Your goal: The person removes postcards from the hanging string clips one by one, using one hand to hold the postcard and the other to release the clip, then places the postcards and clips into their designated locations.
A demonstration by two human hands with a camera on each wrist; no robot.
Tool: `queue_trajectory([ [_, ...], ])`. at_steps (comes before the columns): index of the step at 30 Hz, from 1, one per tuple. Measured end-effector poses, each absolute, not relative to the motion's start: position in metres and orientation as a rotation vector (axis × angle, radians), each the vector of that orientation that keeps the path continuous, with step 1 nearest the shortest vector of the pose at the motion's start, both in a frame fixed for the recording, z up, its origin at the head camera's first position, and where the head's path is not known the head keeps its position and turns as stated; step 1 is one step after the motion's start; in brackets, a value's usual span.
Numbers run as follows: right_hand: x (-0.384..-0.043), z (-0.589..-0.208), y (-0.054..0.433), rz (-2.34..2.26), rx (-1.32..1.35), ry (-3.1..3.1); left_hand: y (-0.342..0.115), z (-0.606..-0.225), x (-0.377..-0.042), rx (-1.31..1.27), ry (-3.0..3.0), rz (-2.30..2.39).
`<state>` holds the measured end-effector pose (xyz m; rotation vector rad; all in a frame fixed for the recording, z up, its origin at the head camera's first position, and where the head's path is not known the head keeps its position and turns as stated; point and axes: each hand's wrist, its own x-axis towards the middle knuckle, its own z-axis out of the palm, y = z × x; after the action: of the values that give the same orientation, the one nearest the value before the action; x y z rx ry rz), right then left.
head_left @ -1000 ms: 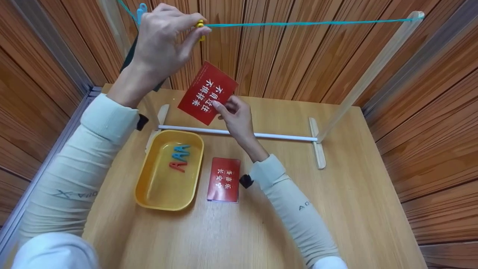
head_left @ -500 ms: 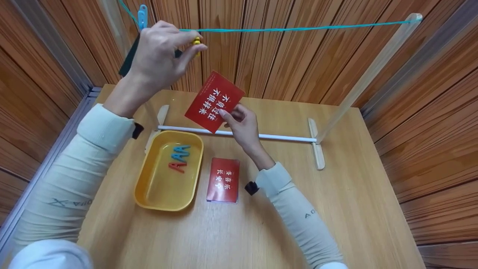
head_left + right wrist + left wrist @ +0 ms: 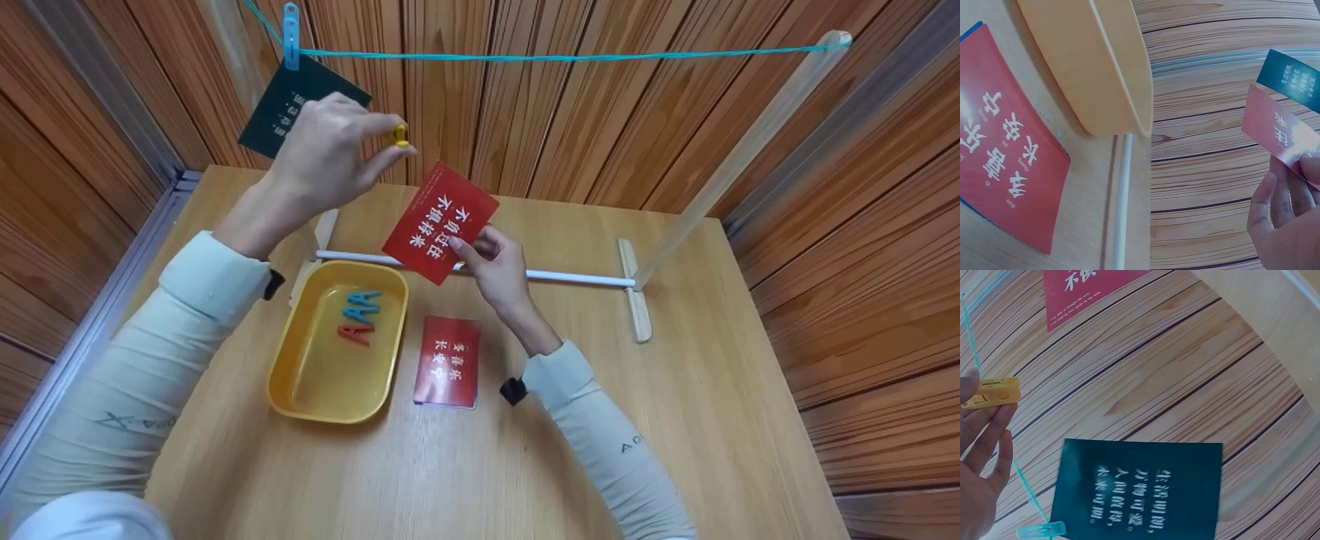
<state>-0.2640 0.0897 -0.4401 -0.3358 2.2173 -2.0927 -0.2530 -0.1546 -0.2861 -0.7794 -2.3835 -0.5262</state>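
Between thumb and fingertips my left hand (image 3: 326, 154) pinches a yellow clothespin (image 3: 999, 392), held below the teal string (image 3: 562, 58). A dark green card (image 3: 266, 124) with white writing hangs from that string by a light blue clothespin (image 3: 291, 36); my left hand overlaps part of it in the head view. My right hand (image 3: 499, 270) grips a red card (image 3: 435, 217) with white characters by its lower right edge, thumb on the printed face. In the right wrist view the red card (image 3: 1275, 126) appears just below the green one.
A yellow tray (image 3: 281, 375) on the table (image 3: 360, 487) holds two blue clothespins (image 3: 362, 306) and a red clothespin (image 3: 355, 334). Beside it lies a stack of cards (image 3: 448, 360), red on top. A white rod (image 3: 577, 278) joins the wooden stand's feet; its right post (image 3: 742, 157) leans upward.
My left hand has come down from the string with the yellow clothespin, uncovering more of the green card. My right hand and its red card have shifted slightly down and right.
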Motion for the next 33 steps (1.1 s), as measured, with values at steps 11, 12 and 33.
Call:
queue_trajectory([
  [11, -0.257, -0.444, 0.097, -2.061, -0.294, 2.235, -0.151, -0.298, -0.252, -0.797, -2.548, -0.517],
  [12, -0.256, -0.445, 0.097, -2.058, -0.299, 2.238, -0.151, -0.299, -0.252, -0.801, -2.560, -0.519],
  [33, -0.240, -0.471, 0.099, -1.992, -0.292, 2.193, -0.152, -0.341, -0.241, -0.922, -2.801, -0.506],
])
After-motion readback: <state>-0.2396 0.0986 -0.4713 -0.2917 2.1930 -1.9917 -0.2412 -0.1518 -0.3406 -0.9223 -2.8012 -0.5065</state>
